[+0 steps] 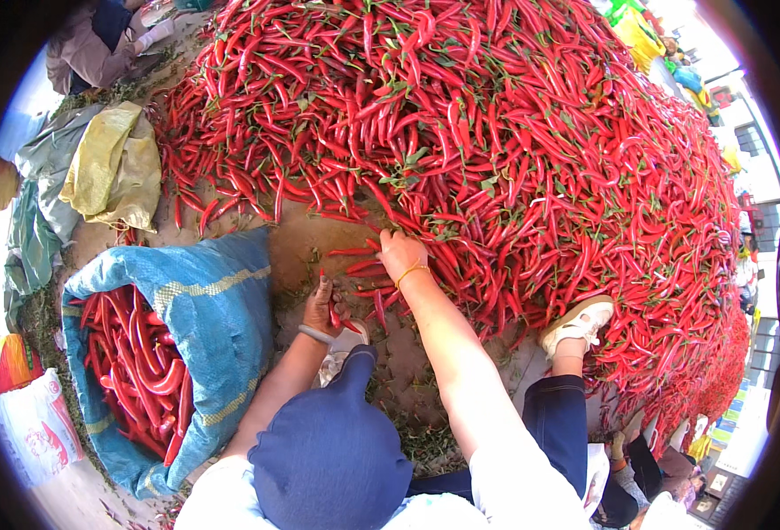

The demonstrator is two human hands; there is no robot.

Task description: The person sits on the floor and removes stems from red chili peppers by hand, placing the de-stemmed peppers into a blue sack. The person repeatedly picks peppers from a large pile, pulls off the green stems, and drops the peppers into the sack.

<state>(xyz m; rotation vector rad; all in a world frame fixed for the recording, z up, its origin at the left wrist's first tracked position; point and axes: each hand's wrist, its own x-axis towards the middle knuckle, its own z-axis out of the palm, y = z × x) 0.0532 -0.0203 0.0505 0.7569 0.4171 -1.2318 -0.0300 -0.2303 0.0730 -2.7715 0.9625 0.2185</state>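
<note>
My left hand (325, 306) is curled around red chili peppers (334, 314), one tip poking up past the thumb and others showing below the fingers. To its right, my right hand (403, 254) reaches down at the near edge of a large heap of red chili peppers (469, 165), many with green stems. Its fingers touch or nearly touch loose peppers there; whether they grip one is hidden. Left of my left arm stands a blue woven sack (221, 318), its mouth rolled back and facing me, with red peppers (141, 371) inside.
Folded yellowish sacks (115, 165) and grey-green sheeting (52, 172) lie beyond the blue sack. A white printed bag (35, 427) sits at far left. My shoe (576, 324) rests against the heap. Other people (95, 50) sit at upper left and lower right. Leaf scraps litter the ground.
</note>
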